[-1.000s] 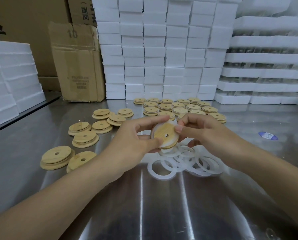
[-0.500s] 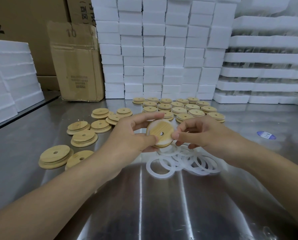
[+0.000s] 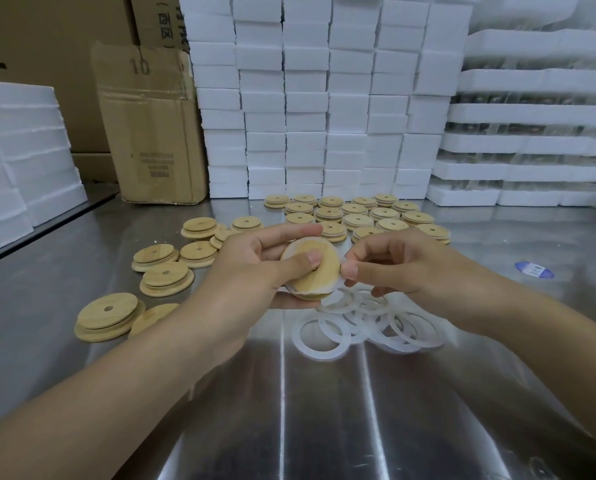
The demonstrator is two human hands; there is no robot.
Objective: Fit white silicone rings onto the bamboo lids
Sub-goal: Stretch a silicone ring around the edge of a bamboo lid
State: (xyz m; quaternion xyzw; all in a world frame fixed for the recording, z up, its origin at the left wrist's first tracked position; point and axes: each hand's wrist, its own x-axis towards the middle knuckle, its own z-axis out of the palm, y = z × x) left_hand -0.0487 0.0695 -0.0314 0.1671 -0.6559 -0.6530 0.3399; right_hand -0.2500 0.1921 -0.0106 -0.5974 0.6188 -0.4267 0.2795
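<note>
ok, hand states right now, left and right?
Left hand: closed, gripping the bamboo lid, thumb across its face.
Right hand: closed, pinching the white silicone ring at the lid's edge.

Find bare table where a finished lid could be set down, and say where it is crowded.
Bare: the shiny steel table between the forearms, nearer than the pile of white silicone rings; also around the blue oval sticker at right. Crowded: that pile, the rows of round bamboo lids behind it, the scattered lids at left.
</note>
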